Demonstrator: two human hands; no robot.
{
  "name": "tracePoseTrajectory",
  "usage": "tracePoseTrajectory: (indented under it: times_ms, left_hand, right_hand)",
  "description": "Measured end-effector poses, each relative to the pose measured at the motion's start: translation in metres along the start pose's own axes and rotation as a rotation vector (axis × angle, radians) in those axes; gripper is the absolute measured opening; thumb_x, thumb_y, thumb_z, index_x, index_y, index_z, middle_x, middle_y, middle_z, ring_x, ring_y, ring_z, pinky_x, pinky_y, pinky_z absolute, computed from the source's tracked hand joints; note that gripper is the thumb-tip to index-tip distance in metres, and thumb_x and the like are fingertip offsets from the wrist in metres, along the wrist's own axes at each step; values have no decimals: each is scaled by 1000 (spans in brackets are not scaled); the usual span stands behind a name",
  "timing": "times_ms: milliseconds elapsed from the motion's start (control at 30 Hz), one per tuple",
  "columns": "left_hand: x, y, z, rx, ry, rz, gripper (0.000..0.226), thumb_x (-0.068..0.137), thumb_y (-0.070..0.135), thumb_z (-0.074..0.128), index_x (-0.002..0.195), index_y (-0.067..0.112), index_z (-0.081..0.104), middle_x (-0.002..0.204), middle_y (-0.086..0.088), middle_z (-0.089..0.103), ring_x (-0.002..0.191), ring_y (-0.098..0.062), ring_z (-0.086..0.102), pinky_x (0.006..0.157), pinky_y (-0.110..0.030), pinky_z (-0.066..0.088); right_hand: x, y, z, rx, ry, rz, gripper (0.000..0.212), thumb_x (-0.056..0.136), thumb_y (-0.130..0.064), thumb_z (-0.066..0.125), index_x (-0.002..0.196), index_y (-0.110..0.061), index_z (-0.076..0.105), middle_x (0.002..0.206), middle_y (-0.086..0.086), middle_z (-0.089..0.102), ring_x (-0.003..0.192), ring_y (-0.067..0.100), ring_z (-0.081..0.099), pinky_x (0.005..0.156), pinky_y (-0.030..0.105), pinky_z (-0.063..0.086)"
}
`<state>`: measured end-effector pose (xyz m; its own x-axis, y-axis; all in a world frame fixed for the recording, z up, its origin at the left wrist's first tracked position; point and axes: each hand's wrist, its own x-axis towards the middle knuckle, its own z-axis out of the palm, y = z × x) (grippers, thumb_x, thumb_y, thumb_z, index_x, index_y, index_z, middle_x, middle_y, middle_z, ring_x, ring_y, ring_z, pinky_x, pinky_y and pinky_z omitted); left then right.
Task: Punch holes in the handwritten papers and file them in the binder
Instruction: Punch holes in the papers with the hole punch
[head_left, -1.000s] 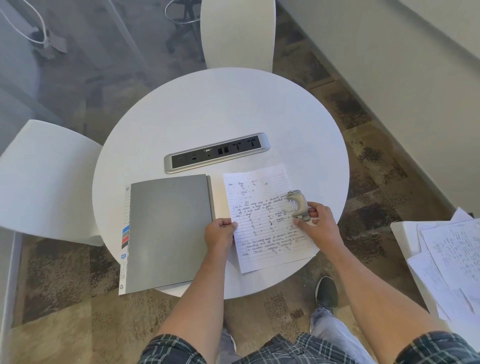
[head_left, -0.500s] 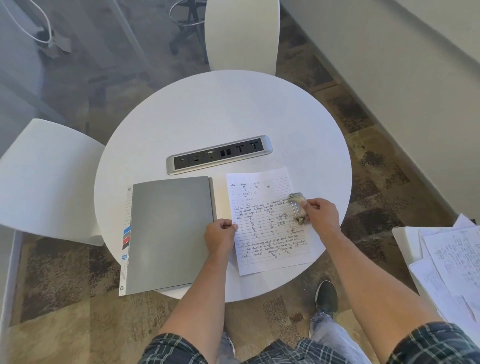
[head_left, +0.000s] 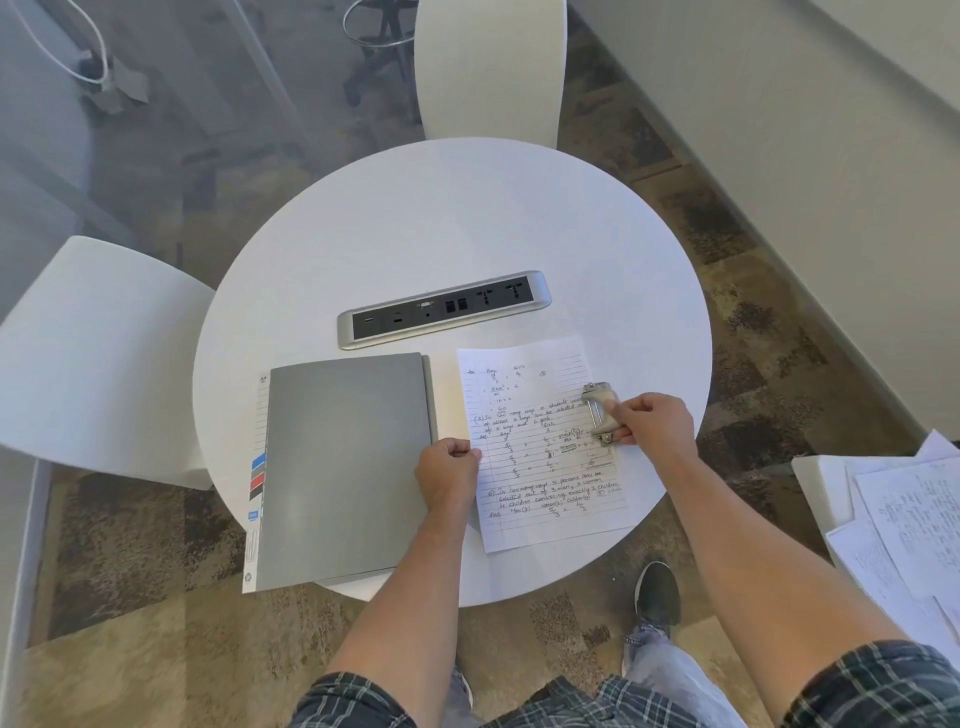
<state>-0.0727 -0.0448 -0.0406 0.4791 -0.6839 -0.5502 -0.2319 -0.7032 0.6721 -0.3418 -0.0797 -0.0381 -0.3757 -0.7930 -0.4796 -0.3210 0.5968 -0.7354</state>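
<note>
We work at a round white table (head_left: 467, 218). One handwritten sheet (head_left: 540, 447) lies flat at the near right of the table, its near edge just overhanging the rim. The closed grey binder (head_left: 343, 467) lies just left of it, also overhanging the near rim.

Our left hand (head_left: 448, 470) curls its fingers onto the sheet's left edge and pins it down. Our right hand (head_left: 653, 423) grips the small metal hole punch (head_left: 601, 414), which sits over the sheet's right edge.

Handling, as we judge it:
- The sheet is thin, light and limp. It slides easily on the smooth table, so we hold it flat near an edge and do not lift it by a corner.
- The hole punch looks rigid and compact. We hold it by its body and press on its top lever.
- The binder appears stiff. We take it by its right edge to open it.

More handwritten papers (head_left: 904, 525) lie stacked well apart at the far right of the view, on a separate white surface.
</note>
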Motion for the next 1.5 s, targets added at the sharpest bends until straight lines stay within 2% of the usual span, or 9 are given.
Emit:
tracePoseTrajectory:
  times_ms: [167, 367, 433, 500, 700, 833, 1000, 1233, 1500]
  left_hand:
    - [-1, 0, 2, 7, 12, -15, 5, 86, 9, 77, 91, 11, 76, 76, 6, 70, 76, -14, 67, 59, -16, 43]
    - [1, 1, 0, -17, 1, -43, 9, 84, 8, 79, 81, 14, 73, 76, 7, 70, 78, -17, 68, 64, -19, 46]
    - [1, 2, -1, -34, -12, -60, 17, 82, 7, 80, 74, 16, 70, 76, 6, 71, 76, -16, 69, 68, -21, 48]
    - [1, 1, -1, -50, -30, -68, 21, 81, 5, 80, 70, 17, 68, 78, 4, 73, 72, -14, 68, 64, -21, 48]
    - [0, 0, -2, -44, -47, -74, 8, 80, 7, 82, 81, 10, 75, 83, 1, 77, 75, -15, 70, 63, -21, 48]
    - [1, -1, -4, -61, -46, -74, 10, 81, 6, 81, 79, 12, 73, 83, 1, 76, 75, -16, 70, 62, -20, 49]
    - [2, -1, -4, -92, -31, -70, 8, 82, 7, 80, 88, 9, 74, 87, -1, 76, 80, -18, 71, 67, -23, 50]
    - [2, -1, -4, -99, -32, -66, 13, 83, 7, 79, 80, 16, 70, 87, -1, 76, 83, -20, 73, 78, -29, 57]
    - [4, 0, -4, -107, -40, -84, 18, 83, 6, 79, 75, 17, 68, 80, 4, 73, 74, -15, 69, 66, -23, 51]
  right_hand:
    - [9, -3, -9, -168, -26, -25, 41, 79, -42, 88, 75, -5, 70, 69, 7, 76, 66, 25, 74, 70, 44, 62]
    - [11, -10, -16, -442, -58, 47, 62, 72, -77, 74, 72, -15, 70, 67, -1, 75, 69, 19, 74, 76, 37, 57]
    - [11, -12, -16, -470, -64, 65, 63, 73, -78, 71, 74, -15, 72, 68, 0, 76, 70, 20, 74, 76, 35, 55]
    - [12, -13, -17, -495, -78, 73, 65, 74, -80, 70, 76, -15, 72, 70, -1, 76, 71, 19, 74, 76, 34, 54]
    - [16, -17, -21, -590, -114, 85, 70, 72, -85, 66, 76, -15, 74, 76, 3, 77, 74, 21, 73, 73, 33, 52]
    - [17, -16, -21, -646, -123, 82, 74, 71, -88, 62, 76, -15, 74, 76, 2, 76, 73, 21, 72, 70, 33, 52]
    - [17, -12, -18, -656, -121, 59, 71, 78, -84, 60, 77, -14, 73, 73, 1, 73, 71, 21, 70, 69, 33, 50]
    - [25, -11, -20, -661, -154, 83, 72, 72, -88, 60, 70, -17, 73, 74, -3, 73, 72, 19, 69, 75, 38, 55]
    - [33, -9, -17, -788, -184, 87, 72, 75, -89, 55, 70, -17, 62, 72, 0, 70, 71, 21, 69, 71, 34, 50]
